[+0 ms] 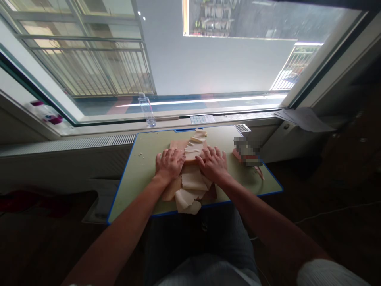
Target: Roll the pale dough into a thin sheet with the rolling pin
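A long, pale sheet of dough [193, 177] lies over a pinkish-brown wooden board [177, 144]. Its far end is rippled, and its torn near end hangs toward the table's front edge. Across the sheet runs what looks like a wooden rolling pin [190, 162], mostly hidden beneath my hands. My left hand [170, 162] presses on its left part, fingers bent over the top. On the right part rests my right hand [213, 162], its thumb pointing inward to the dough.
The green tabletop [131, 186] has a blue rim, with small crumbs [141, 154] at left. A blurred-out object [248, 153] sits at right beside a thin strip [260, 173]. On the windowsill stand a clear bottle [147, 111] and papers [305, 118]; a radiator [113, 140] lies below.
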Demonstrator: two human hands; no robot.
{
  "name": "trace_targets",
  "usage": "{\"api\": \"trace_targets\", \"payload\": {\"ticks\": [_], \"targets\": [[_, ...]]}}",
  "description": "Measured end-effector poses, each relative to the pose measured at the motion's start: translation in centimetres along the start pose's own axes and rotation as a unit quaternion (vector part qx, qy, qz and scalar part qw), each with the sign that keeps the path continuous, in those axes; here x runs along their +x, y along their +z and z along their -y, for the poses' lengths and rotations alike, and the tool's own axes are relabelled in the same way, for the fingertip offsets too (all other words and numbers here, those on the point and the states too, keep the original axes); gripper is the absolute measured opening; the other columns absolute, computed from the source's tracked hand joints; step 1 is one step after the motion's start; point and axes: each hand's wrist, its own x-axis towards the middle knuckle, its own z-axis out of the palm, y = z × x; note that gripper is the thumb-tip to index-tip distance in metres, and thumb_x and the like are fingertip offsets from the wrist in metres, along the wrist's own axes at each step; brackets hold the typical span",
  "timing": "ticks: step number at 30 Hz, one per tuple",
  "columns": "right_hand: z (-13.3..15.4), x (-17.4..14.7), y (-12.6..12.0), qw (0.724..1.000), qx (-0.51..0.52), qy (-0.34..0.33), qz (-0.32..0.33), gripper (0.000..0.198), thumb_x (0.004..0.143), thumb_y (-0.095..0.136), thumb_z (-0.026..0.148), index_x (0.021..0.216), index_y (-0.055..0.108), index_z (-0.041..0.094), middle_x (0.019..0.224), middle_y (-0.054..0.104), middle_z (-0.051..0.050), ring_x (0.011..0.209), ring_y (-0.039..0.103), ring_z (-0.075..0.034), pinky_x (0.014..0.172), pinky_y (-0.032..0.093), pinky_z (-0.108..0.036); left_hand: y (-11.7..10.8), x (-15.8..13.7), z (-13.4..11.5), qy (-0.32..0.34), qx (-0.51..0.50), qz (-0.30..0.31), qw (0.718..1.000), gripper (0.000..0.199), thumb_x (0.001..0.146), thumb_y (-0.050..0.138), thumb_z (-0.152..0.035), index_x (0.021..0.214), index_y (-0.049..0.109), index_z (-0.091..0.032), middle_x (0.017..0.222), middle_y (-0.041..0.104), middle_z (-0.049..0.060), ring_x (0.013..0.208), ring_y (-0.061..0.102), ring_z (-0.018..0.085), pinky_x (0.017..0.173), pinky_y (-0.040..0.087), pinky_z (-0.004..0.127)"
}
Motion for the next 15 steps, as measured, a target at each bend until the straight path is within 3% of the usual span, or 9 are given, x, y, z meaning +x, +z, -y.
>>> {"api": "trace_targets", "payload": {"ticks": [4,8,12,15], "targets": [[-1.2,-1.2,-0.6,0.997,0.038,-0.065,0.028,0.045,0.106,0.054,0.059,0.137,0.072,0.033,0.162,0.057,-0.005,0.157,0.036,-0.034,0.128,0.023,-0.058,-1.4,0.3,0.5,-0.001,-0.053,0.06,0.997,0.046,0.103,0.046,-0.05,0.134,0.074,-0.03,0.148,0.069,0.005,0.136,0.06,0.028,0.119,0.045,0.044],[-2.2,-1.4,-1.0,0.994,0.066,-0.079,0.039,0.038,0.1,0.067,0.049,0.135,0.074,0.036,0.16,0.059,-0.003,0.156,0.037,-0.034,0.127,0.025,-0.058,-2.2,4.2,0.0,-0.025,-0.076,0.11,0.991,0.041,0.097,0.052,-0.047,0.123,0.081,-0.032,0.135,0.076,0.007,0.126,0.067,0.029,0.11,0.052,0.04],[-2.4,-1.3,-0.9,0.991,0.09,-0.089,0.042,0.035,0.099,0.07,0.046,0.132,0.075,0.036,0.159,0.06,-0.003,0.156,0.039,-0.033,0.126,0.027,-0.058,-1.1,9.3,-0.9,-0.058,-0.041,0.126,0.989,0.045,0.093,0.059,-0.052,0.129,0.079,-0.032,0.145,0.07,0.011,0.135,0.061,0.033,0.112,0.051,0.045],[-2.7,-1.1,-0.7,0.988,0.109,-0.102,0.043,0.035,0.098,0.072,0.046,0.131,0.075,0.035,0.158,0.061,-0.003,0.155,0.039,-0.035,0.126,0.027,-0.06,0.9,12.2,-1.2,-0.032,-0.081,0.126,0.988,0.048,0.085,0.072,-0.056,0.126,0.079,-0.032,0.139,0.073,0.01,0.131,0.063,0.031,0.11,0.052,0.041]]}}
